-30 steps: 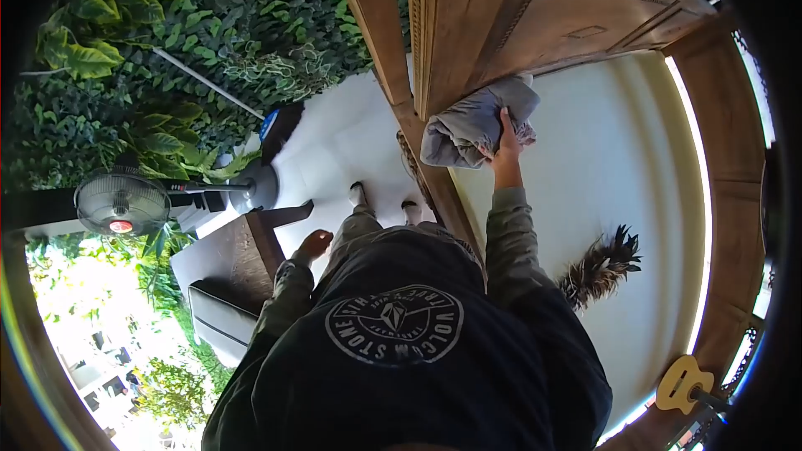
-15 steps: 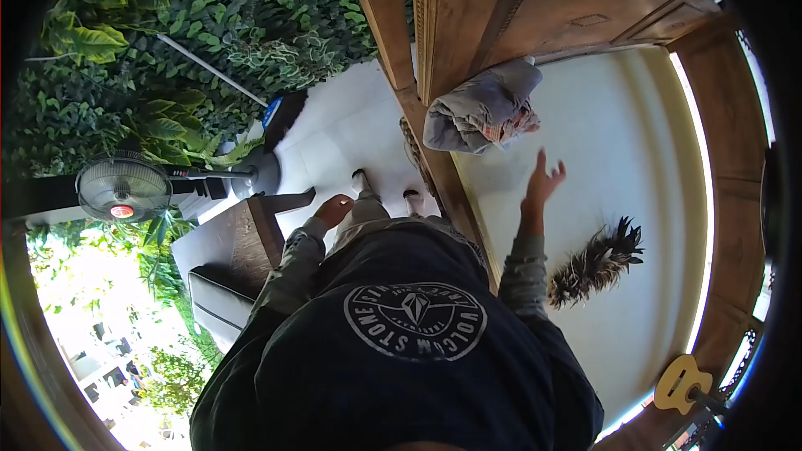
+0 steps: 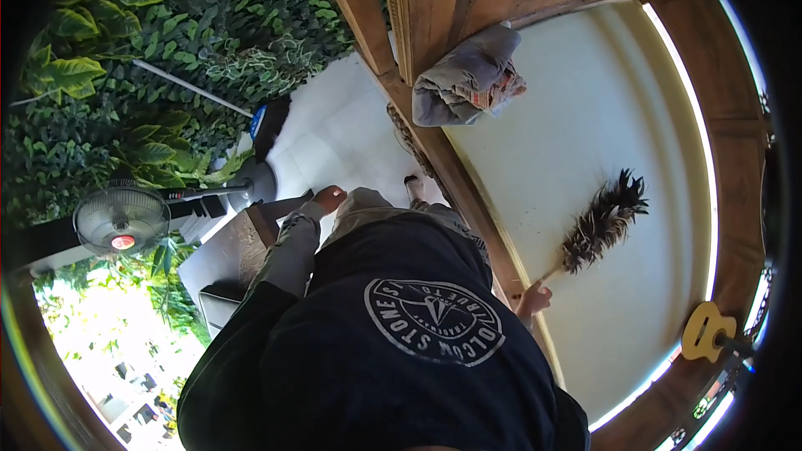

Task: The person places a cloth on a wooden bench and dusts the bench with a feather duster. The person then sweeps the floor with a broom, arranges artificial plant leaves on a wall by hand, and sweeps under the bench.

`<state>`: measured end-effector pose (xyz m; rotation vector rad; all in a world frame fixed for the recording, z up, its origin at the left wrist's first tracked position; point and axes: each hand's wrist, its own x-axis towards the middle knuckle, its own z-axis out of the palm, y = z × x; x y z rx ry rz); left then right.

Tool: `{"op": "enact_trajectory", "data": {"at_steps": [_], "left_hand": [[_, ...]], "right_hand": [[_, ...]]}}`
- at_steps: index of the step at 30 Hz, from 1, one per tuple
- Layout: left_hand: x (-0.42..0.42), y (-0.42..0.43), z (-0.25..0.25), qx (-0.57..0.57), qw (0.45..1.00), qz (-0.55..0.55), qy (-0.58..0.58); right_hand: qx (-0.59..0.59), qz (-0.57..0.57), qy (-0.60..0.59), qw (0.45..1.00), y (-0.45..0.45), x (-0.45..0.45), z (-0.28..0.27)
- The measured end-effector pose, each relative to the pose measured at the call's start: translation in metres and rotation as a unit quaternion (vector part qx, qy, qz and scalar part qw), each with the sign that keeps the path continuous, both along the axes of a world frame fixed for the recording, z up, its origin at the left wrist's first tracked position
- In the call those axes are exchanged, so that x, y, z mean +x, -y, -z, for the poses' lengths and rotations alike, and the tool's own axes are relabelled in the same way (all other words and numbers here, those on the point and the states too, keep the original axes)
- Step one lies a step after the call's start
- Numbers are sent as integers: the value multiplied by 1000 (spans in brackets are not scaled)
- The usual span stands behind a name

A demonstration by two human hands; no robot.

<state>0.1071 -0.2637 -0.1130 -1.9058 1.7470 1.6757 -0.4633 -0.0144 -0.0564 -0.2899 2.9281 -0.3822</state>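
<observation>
A brown feather duster [image 3: 606, 221] lies over the cream mattress surface [image 3: 535, 167], its light handle pointing down toward me. My right hand [image 3: 534, 298] is closed around the end of that handle, at the bed's near edge. A folded grey cloth bundle [image 3: 468, 79] with a patterned part rests at the upper corner, against the carved headboard. On the other side, my left hand [image 3: 329, 198] hangs near my thigh with its fingers curled; whether anything is in them is hidden.
A standing fan [image 3: 122, 219] and a wooden table [image 3: 230, 259] are at the left. A long-handled mop [image 3: 269, 124] is near the leafy wall [image 3: 217, 25]. A guitar-shaped object [image 3: 707, 331] is at the lower right. Wooden rail [image 3: 472, 188] borders the mattress.
My right hand let go of the grey bundle, moved down toward me and took hold of the duster's handle. The bundle stays by the headboard. My view and body have shifted.
</observation>
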Motion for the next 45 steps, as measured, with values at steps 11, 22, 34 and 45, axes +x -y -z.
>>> {"op": "enact_trajectory", "data": {"at_steps": [11, 22, 34, 45], "left_hand": [[49, -13, -22, -32, 996, -31, -81], [148, -194, 43, 88, 953, -255, -138], [186, -239, 61, 42, 912, -360, -194], [190, -268, 41, 69, 960, -250, -103]], "right_hand": [[-87, -7, 142, 986, -82, -109, 212], [-277, -181, 226, 916, -175, 183, 79], [-99, -463, 178, 863, 54, 292, 12], [-91, -510, 252, 817, 151, 344, 44]]}}
